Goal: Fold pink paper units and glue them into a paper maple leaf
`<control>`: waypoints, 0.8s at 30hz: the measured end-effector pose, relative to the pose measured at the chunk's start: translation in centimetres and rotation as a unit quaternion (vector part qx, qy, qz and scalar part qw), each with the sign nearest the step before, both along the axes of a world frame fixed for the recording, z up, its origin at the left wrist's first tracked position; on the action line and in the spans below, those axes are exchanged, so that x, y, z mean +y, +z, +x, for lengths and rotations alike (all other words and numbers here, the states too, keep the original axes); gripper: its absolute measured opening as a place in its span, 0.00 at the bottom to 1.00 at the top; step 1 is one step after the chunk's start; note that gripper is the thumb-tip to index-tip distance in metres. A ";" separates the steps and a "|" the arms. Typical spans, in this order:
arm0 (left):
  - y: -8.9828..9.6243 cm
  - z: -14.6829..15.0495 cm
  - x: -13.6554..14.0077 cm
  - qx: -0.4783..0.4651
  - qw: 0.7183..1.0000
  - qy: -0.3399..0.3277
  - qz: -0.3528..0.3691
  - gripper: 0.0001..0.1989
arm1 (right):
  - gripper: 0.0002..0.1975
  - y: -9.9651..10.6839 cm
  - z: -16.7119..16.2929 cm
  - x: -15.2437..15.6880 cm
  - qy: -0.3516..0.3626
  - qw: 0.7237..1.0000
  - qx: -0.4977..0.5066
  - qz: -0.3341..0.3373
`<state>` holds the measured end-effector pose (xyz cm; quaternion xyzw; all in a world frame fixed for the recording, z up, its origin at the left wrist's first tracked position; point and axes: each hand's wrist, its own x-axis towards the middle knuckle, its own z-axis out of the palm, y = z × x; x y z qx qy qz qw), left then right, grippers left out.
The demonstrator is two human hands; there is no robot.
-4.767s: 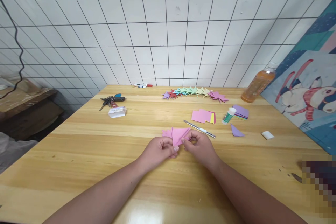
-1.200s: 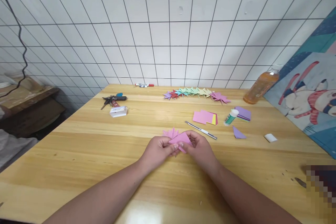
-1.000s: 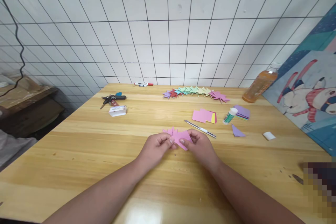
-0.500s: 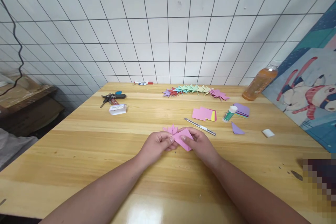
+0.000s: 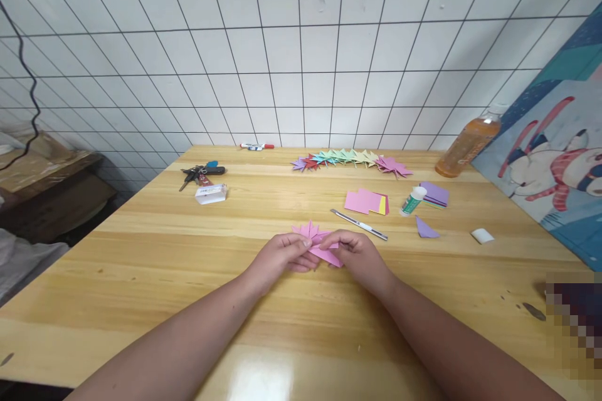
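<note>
The wooden table [image 5: 188, 263] spreads beneath you. Above it, your left hand [image 5: 282, 255] pinches one end of the pink folded paper [image 5: 327, 256] between thumb and fingers; your right hand [image 5: 361, 255] curls closed on the other. Expect the paper to be light and crisp — easily creased or torn — so hold it by its doubled folds. Whether the spiky pink points [image 5: 309, 230] just beyond are attached, you can't tell.

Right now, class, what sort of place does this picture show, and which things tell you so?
Probably a craft corner, at home or in a small workroom; I can't tell which. The signs: glue stick and coloured sheets on the wooden table, folded pink paper in the left hand.
</note>
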<state>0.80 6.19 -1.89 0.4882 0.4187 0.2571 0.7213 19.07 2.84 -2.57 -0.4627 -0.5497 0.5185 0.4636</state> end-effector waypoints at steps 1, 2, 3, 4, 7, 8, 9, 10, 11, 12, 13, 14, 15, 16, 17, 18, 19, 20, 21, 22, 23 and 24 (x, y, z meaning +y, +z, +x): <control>0.0 0.0 0.0 0.007 1.000 0.001 0.005 0.19 | 0.07 0.1 -0.1 0.0 0.003 1.000 0.004 -0.005; 0.1 0.1 0.0 0.015 1.000 0.000 0.010 0.18 | 0.07 0.1 -0.1 0.0 0.004 1.000 0.005 -0.009; 0.1 0.1 -0.1 0.021 1.000 0.000 0.014 0.18 | 0.07 0.1 -0.2 0.0 0.006 1.000 0.004 -0.011; 0.2 0.2 -0.1 0.027 0.999 0.000 0.017 0.18 | 0.06 0.0 -0.2 0.0 0.006 1.000 -0.001 -0.010; 0.2 0.3 -0.1 0.043 0.999 0.001 0.023 0.18 | 0.07 -0.3 0.0 0.0 -0.003 0.999 -0.039 0.018; 0.1 0.3 -0.1 0.046 0.999 0.001 0.025 0.18 | 0.07 -0.4 0.0 0.1 -0.006 0.998 -0.059 0.035; 0.1 0.2 0.0 0.048 0.999 -0.002 0.023 0.18 | 0.07 -0.5 0.1 0.1 -0.011 0.995 -0.078 0.053; 0.0 0.2 0.1 0.048 0.999 -0.004 0.015 0.18 | 0.08 -0.6 0.1 0.1 -0.014 0.993 -0.095 0.070; 0.0 0.1 0.1 0.046 0.999 -0.007 0.002 0.19 | 0.08 -0.6 0.2 0.2 -0.016 0.991 -0.108 0.083; 0.1 0.1 0.2 0.042 0.999 -0.009 -0.014 0.20 | 0.08 -0.7 0.2 0.2 -0.017 0.989 -0.116 0.093; 0.1 0.0 0.3 0.040 0.999 -0.011 -0.029 0.21 | 0.09 -0.7 0.2 0.2 -0.017 0.988 -0.120 0.098; 0.2 0.0 0.3 0.040 0.998 -0.014 -0.041 0.21 | 0.09 -0.7 0.3 0.2 -0.017 0.987 -0.122 0.100; 0.3 0.0 0.3 0.042 0.998 -0.018 -0.047 0.22 | 0.09 -0.7 0.3 0.2 -0.017 0.987 -0.126 0.101; 0.4 -0.1 0.3 0.046 0.998 -0.021 -0.045 0.21 | 0.09 -0.6 0.3 0.2 -0.017 0.986 -0.131 0.103; 0.5 0.0 0.3 0.051 0.998 -0.024 -0.040 0.20 | 0.09 -0.6 0.3 0.2 -0.017 0.985 -0.137 0.106; 0.6 0.0 0.3 0.056 0.997 -0.026 -0.035 0.19 | 0.10 -0.7 0.3 0.2 -0.016 0.984 -0.143 0.109; 0.6 0.0 0.2 0.060 0.997 -0.026 -0.032 0.18 | 0.10 -0.7 0.3 0.2 -0.015 0.983 -0.147 0.113; 0.7 0.0 0.2 0.062 0.997 -0.026 -0.030 0.18 | 0.10 -0.7 0.3 0.2 -0.013 0.982 -0.148 0.116; 0.7 0.1 0.2 0.064 0.997 -0.025 -0.030 0.18 | 0.10 -0.7 0.3 0.2 -0.012 0.983 -0.144 0.113; 0.7 0.1 0.1 0.065 0.997 -0.026 -0.029 0.17 | 0.10 -0.8 0.3 0.2 -0.011 0.986 -0.134 0.103; 0.7 0.1 0.1 0.066 0.997 -0.027 -0.027 0.17 | 0.09 -0.8 0.2 0.2 -0.010 0.989 -0.119 0.086; 0.6 0.1 0.2 0.067 0.997 -0.028 -0.023 0.17 | 0.08 -0.8 0.2 0.2 -0.009 0.993 -0.100 0.064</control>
